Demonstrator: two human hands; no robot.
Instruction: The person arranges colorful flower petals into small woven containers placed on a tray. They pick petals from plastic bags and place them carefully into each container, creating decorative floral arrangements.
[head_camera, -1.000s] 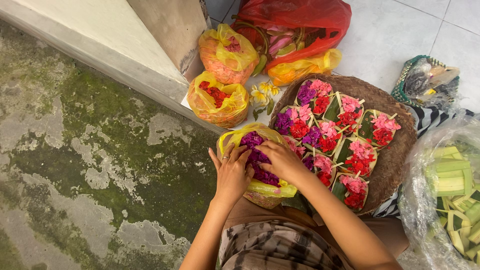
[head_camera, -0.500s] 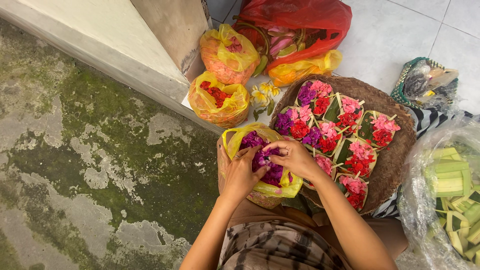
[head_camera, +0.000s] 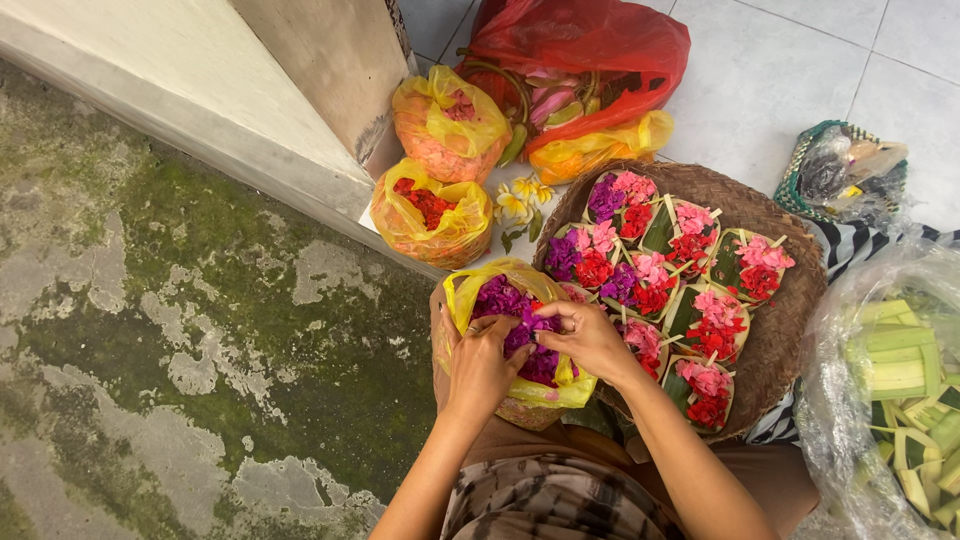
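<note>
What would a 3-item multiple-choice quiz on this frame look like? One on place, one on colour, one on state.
1. Where do both hands work?
A. In the yellow bag of purple petals
B. In the red bag
C. In the clear bag of leaf strips

2. What colour are the petals under the fingers?
A. White
B. Purple
C. Orange

3. What state is the woven tray in?
A. Turned over
B. Covered with cloth
C. Loaded with small leaf trays of flowers

Answers:
1 A: the left hand and right hand meet over the yellow bag, away from the red bag and the clear bag.
2 B: the petals in that bag are purple.
3 C: the woven tray holds small leaf trays filled with pink, red and purple flowers.
</note>
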